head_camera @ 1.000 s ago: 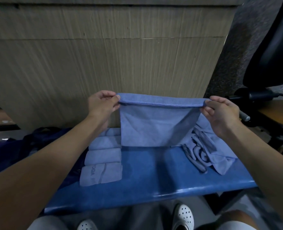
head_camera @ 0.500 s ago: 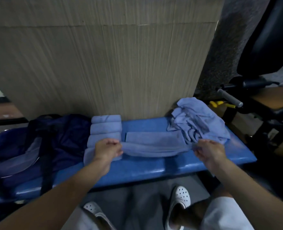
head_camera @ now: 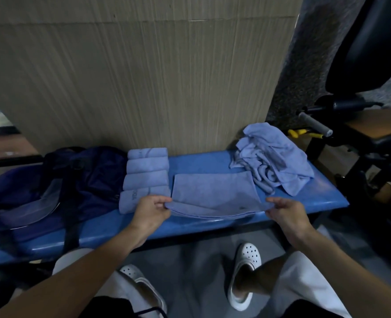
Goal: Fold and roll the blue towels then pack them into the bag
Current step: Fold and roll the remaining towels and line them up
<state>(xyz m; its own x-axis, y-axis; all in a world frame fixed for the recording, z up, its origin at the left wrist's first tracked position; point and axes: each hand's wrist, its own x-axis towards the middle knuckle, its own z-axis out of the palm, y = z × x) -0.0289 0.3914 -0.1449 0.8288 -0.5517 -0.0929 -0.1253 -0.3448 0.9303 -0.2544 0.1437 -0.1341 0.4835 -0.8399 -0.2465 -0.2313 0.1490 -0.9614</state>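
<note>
A folded blue towel (head_camera: 212,191) lies flat on the blue bench (head_camera: 212,161), its near edge lifted slightly. My left hand (head_camera: 152,208) pinches the near left corner and my right hand (head_camera: 284,211) pinches the near right corner. Several rolled blue towels (head_camera: 146,175) lie in a row just left of it. A heap of unfolded blue towels (head_camera: 272,161) sits at the bench's right end. The dark navy bag (head_camera: 75,177) lies open on the bench's left part.
A wood-grain panel (head_camera: 144,76) rises right behind the bench. Black gym equipment with a grey-handled bar (head_camera: 315,123) and a black pad stands at the right. My white clogs (head_camera: 245,271) are on the grey floor below the bench edge.
The towel went from hanging upright between my hands to lying folded on the bench. Both hands came down with it and pulled its near edge toward me.
</note>
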